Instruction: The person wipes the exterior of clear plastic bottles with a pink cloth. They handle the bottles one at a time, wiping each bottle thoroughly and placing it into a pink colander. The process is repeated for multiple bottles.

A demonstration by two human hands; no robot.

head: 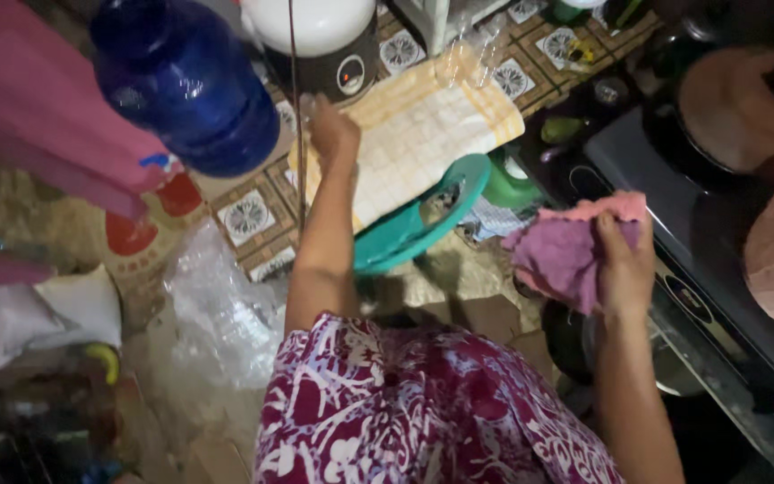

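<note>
With the right hand [624,269] bunching the pink cloth [566,251] beside the stove [674,179], the left hand [333,130], grip unclear, should lift the checked cloth [423,134] evenly.

Dim indoor shot, brightest at top centre w/ light on the yellow checked cloth [423,134], lower left & right edges near black, soft motion blur, grainy
</note>
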